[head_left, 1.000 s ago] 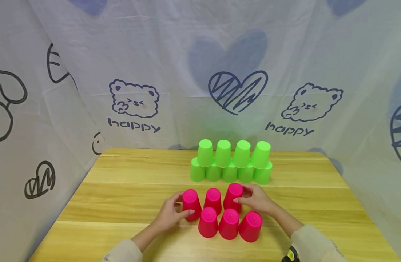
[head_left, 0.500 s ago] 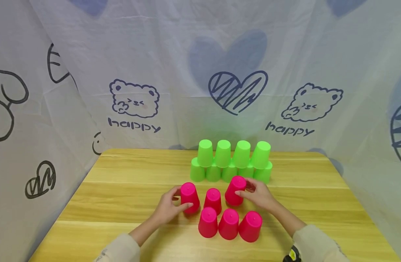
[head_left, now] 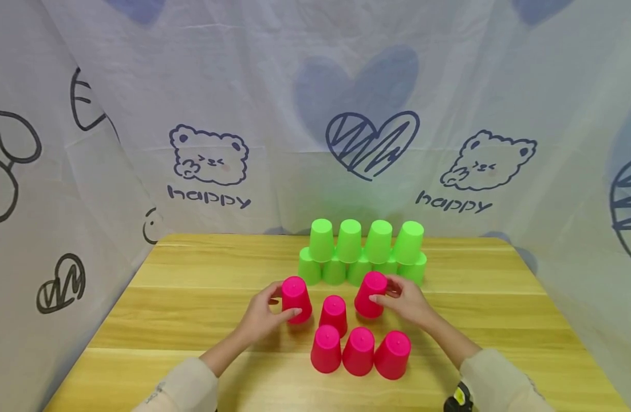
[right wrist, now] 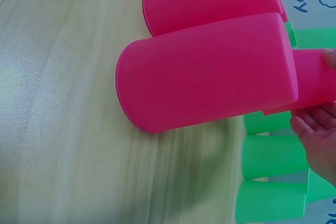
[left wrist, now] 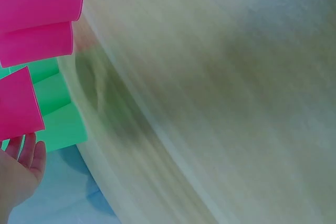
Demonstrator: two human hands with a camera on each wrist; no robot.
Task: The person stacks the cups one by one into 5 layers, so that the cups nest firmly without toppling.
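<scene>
In the head view my left hand (head_left: 261, 317) grips an upside-down red-pink plastic cup (head_left: 296, 298) from its left side, thumb across the front. My right hand (head_left: 408, 302) grips a matching cup (head_left: 370, 293) from the right. Both held cups appear raised a little off the table. Between them and slightly nearer stands another pink cup (head_left: 333, 315), mouth down. Three more pink cups (head_left: 359, 350) form a row in front. The left wrist view catches one held cup (left wrist: 18, 103) at its left edge; in the right wrist view a front cup (right wrist: 210, 72) partly hides the other.
Behind, green cups (head_left: 379, 243) stand upside down in two tiers, the upper ones resting on the lower. The wooden table (head_left: 202, 274) ends against a white cloth (head_left: 284, 114) printed with hearts and bears, which also hangs along both sides.
Both hands have moved away from me with their cups, toward the green stack; the left also shifted slightly left. The gap around the middle pink cup has widened. The front row stays put.
</scene>
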